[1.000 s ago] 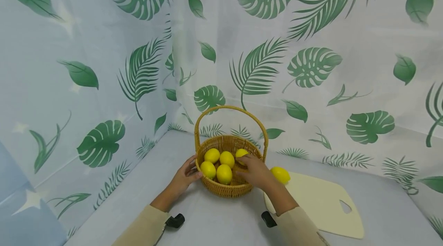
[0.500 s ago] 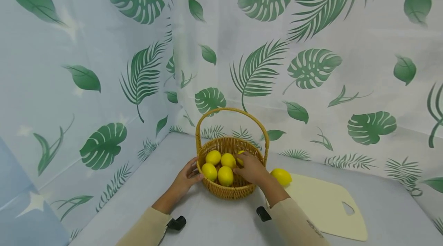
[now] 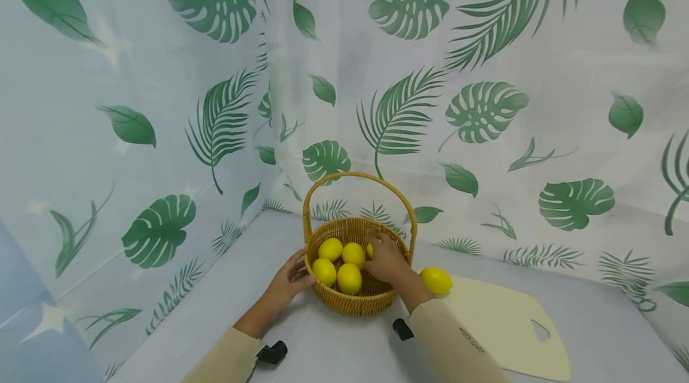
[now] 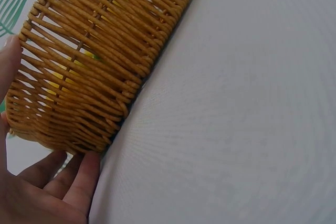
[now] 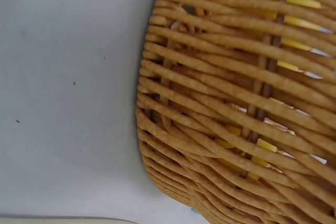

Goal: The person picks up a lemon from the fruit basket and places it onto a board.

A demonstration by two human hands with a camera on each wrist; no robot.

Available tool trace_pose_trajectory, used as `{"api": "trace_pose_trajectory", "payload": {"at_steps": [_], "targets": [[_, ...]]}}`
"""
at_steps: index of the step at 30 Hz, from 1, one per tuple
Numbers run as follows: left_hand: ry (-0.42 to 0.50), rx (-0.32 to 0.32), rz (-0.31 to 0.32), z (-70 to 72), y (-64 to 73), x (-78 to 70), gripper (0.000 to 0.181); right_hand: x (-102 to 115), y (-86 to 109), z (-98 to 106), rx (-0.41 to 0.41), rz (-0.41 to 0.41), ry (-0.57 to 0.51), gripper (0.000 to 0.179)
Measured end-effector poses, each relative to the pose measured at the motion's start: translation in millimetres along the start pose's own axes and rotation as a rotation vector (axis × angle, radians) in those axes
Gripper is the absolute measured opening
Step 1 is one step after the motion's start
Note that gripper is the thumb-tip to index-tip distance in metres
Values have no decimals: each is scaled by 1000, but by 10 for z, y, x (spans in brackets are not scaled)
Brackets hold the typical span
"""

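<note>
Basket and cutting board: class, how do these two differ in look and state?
The basket is brown and woven; the cutting board is cream and plain. The basket is deep, with an arched handle; the cutting board is flat, with a hole. The left hand touches the basket; neither hand touches the cutting board. Both rest on the table.

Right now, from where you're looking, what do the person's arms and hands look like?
The left hand and right hand are bare, without gloves. The left sleeve and right sleeve are long and beige, stopping short of the hands. Small dark marking shows on the right one. A small black piece sticks out by each cuff.
</note>
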State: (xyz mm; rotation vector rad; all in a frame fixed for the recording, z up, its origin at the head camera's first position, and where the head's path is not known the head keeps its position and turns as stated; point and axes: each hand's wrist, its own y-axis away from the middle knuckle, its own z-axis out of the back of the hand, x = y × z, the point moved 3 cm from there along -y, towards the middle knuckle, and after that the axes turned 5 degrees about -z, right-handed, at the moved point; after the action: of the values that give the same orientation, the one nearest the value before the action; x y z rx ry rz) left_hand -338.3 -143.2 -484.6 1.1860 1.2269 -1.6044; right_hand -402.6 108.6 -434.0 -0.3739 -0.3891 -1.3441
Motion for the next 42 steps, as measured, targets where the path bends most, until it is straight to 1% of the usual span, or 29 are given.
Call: {"api": "trace_pose_trajectory", "payload": {"at_steps": [4,6,11,14,17,20,24,29,38,42], "targets": [[-12,-13,-5,32,-74,163,72,9,-52,9,9,-28,49,64],[-11,-17,0,42,-95,206,72,5,-71,-2,15,-34,60,64],[6,9,9,17,-21,10,74,-11,-103,-50,48,-45,76,69],[7,18,10,5,6,-55,74,-20,-117,-76,75,-51,109,73],[7,25,11,-1,14,-58,75,-27,-126,-94,94,-50,147,75],[9,28,8,-4,14,-47,75,-34,-122,-98,99,-52,157,73],[19,25,5,2,10,-39,75,-29,-118,-92,93,-45,178,62],[18,30,12,14,6,-19,76,2,-92,-67,100,-10,241,51],[5,9,4,4,18,-40,74,6,-35,-44,135,-23,316,53],[-1,11,2,-11,24,-51,74,-3,-2,-50,137,-25,334,51]]}}
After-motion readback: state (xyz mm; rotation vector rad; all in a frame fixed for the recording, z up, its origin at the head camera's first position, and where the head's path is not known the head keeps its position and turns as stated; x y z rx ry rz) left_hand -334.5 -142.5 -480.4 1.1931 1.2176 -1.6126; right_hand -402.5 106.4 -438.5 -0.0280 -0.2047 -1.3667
